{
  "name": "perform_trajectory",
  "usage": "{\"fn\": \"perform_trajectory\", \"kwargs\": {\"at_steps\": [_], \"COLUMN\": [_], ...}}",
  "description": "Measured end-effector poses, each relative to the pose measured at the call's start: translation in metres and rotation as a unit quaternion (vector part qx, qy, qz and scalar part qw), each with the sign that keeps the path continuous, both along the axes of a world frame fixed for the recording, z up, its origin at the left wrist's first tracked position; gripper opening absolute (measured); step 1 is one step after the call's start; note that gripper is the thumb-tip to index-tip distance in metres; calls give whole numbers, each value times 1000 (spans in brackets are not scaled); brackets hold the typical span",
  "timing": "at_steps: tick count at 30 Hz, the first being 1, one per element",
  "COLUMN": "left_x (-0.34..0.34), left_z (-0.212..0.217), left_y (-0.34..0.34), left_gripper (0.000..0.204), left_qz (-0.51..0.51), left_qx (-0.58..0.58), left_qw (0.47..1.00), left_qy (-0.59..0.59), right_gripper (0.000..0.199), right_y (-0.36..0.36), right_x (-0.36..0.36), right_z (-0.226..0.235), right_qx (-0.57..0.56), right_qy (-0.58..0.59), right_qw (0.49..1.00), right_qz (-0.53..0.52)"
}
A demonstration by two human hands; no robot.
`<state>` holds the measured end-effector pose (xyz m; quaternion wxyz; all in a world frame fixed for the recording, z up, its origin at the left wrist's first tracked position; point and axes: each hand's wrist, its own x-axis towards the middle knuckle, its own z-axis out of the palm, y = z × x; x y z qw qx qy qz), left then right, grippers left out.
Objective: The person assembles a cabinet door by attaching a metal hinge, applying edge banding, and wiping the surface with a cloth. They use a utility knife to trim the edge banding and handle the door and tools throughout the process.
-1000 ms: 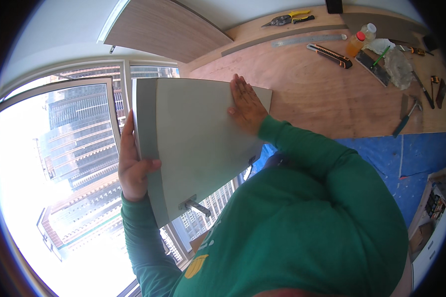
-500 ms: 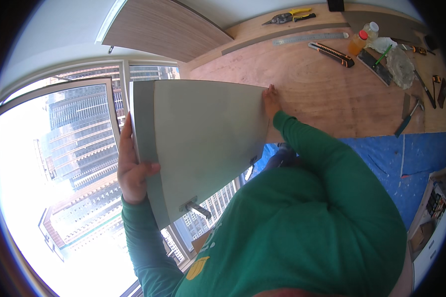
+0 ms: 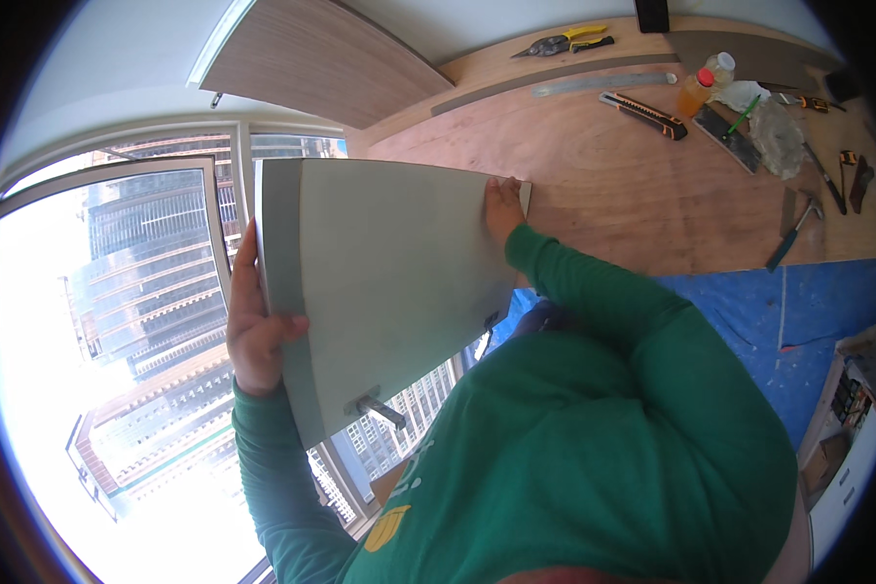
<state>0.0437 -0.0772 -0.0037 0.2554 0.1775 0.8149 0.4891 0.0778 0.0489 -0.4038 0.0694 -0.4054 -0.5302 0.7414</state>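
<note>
A pale grey-white cabinet door [image 3: 399,263] with a darker grey strip along its left side is tilted in front of me. My left hand [image 3: 257,336] grips its left edge, thumb over the grey strip and fingers along the outer side. My right hand [image 3: 503,209] rests on the face close to the right end, its fingers stretched out together. A metal hinge [image 3: 378,410] juts from the door's near edge. Farther right along that edge sits a second hinge [image 3: 491,319], partly dark. The door's underside is hidden.
A plywood worktop [image 3: 613,209] extends right, bearing a utility knife [image 3: 644,115], steel ruler [image 3: 603,85], snips [image 3: 560,43], hammer [image 3: 795,232] and bottles [image 3: 696,91]. Left is an open window [image 3: 214,209] above tall buildings. Blue sheeting [image 3: 740,311] covers the floor. A wood-grain panel [image 3: 321,63] stands behind.
My right hand has slid left from the door's right edge onto its face, uncovering that corner. My left hand keeps its grip, and the view has shifted slightly.
</note>
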Motion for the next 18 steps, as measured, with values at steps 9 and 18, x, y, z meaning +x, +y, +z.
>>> {"fn": "perform_trajectory", "kwargs": {"at_steps": [9, 18], "left_x": [-1, -3], "left_z": [-2, 0], "left_y": [1, 1], "left_gripper": [118, 113], "left_qz": [-10, -27], "left_qx": [48, 39], "left_qw": [999, 999], "left_qy": [-17, -6], "right_gripper": [85, 80], "right_y": [-4, 30], "right_x": [27, 43], "right_z": [104, 156], "right_qx": [181, 354], "right_qy": [135, 247], "right_qw": [967, 883], "right_qz": [121, 183]}}
